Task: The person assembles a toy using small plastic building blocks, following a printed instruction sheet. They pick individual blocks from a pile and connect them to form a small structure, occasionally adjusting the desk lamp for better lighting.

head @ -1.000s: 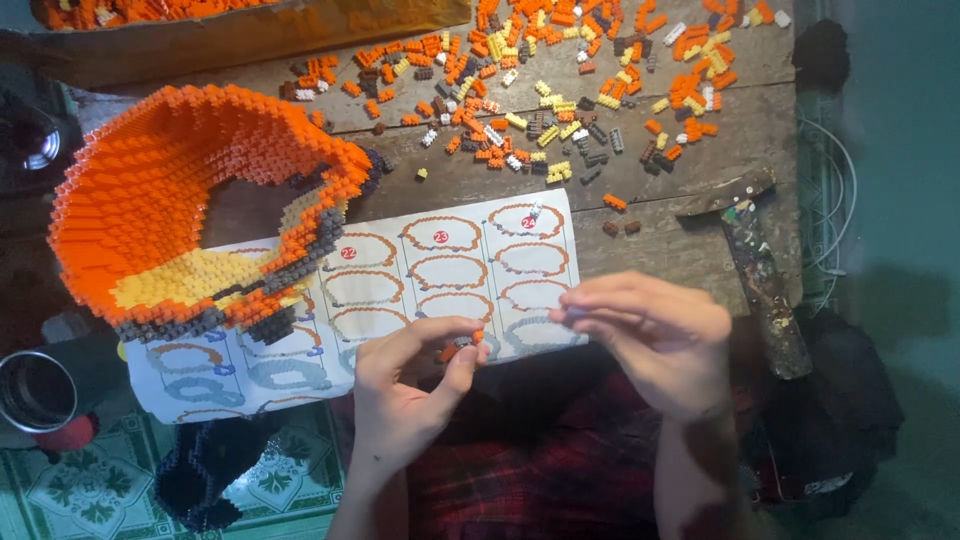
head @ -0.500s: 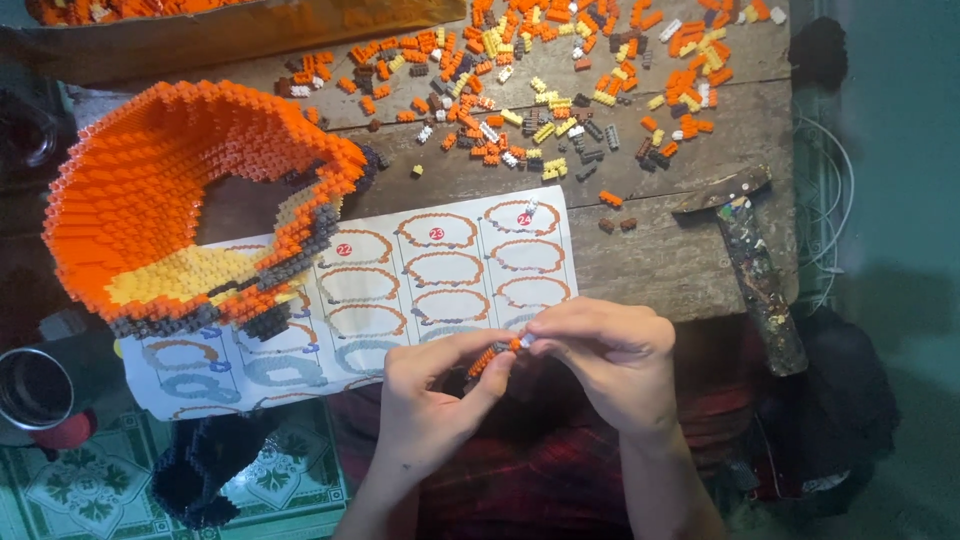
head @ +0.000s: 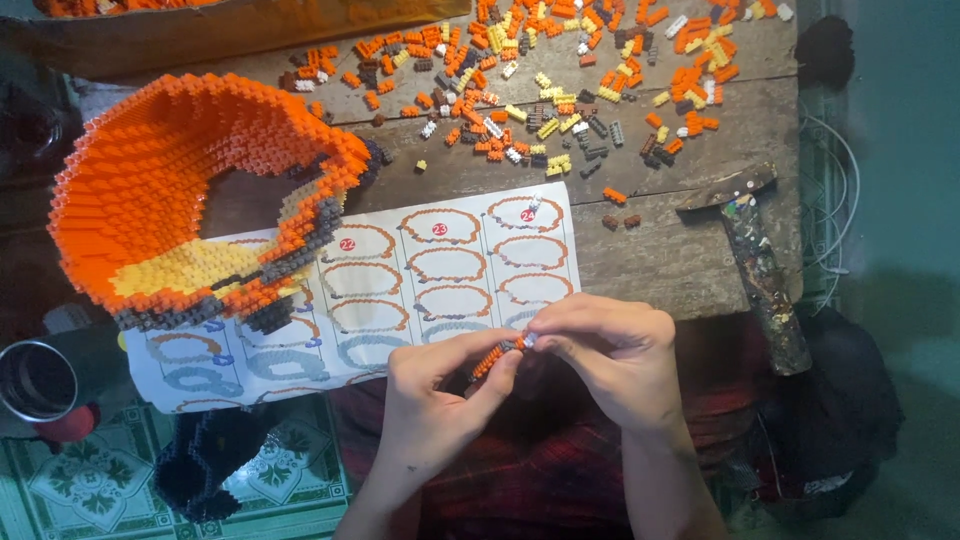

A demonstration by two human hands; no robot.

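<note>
Right now both hands hold one short strip of small bricks (head: 497, 355), just below the bottom edge of the instruction sheet (head: 400, 290). The left hand (head: 435, 400) pinches the orange end of the strip. The right hand (head: 610, 350) is curled over the other end, its fingertips closed on a small pale brick there.

To do this step well, I think the strip should be held steady and straight. The new brick should line up with the bumps, then get one firm, even push so nothing bends or pops off.

One sheet lies on the table (head: 680, 250). One big orange, yellow and grey brick model (head: 190, 200) rests on the sheet's left part. One hammer (head: 755, 255) lies to the right of the sheet. One metal cup (head: 35, 380) sits to the left of it. Above the sheet are loose bricks (head: 560, 90), too many to count.
</note>
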